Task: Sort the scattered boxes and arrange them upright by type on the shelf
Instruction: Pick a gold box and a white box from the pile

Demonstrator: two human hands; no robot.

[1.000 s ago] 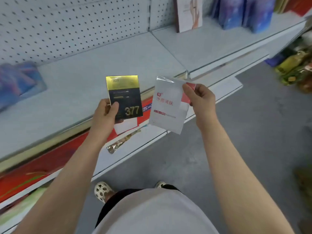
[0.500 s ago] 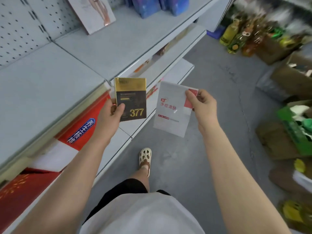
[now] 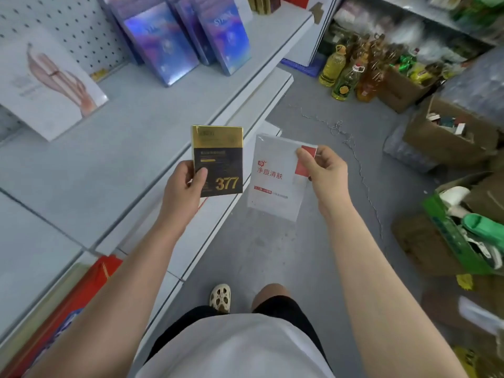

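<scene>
My left hand [image 3: 182, 188] grips a black and gold box [image 3: 219, 159] marked 377, held upright over the front edge of the grey shelf [image 3: 114, 159]. My right hand [image 3: 323, 170] pinches the upper right corner of a white box [image 3: 275, 175] with red print, which hangs over the floor beside the shelf. On the shelf, several blue holographic boxes [image 3: 174, 42] stand upright at the back. A white box with a hand picture [image 3: 46, 83] leans against the pegboard at the left.
Lower shelves hold a red box [image 3: 90, 285] at bottom left. On the floor to the right stand oil bottles [image 3: 343, 72], open cardboard boxes [image 3: 447, 132] and a green carton of goods [image 3: 463, 233]. A thin cord [image 3: 357, 159] trails across the grey floor.
The view has swung right along the shelf, bringing the blue boxes and floor clutter closer. Both hands keep their boxes, held in much the same pose.
</scene>
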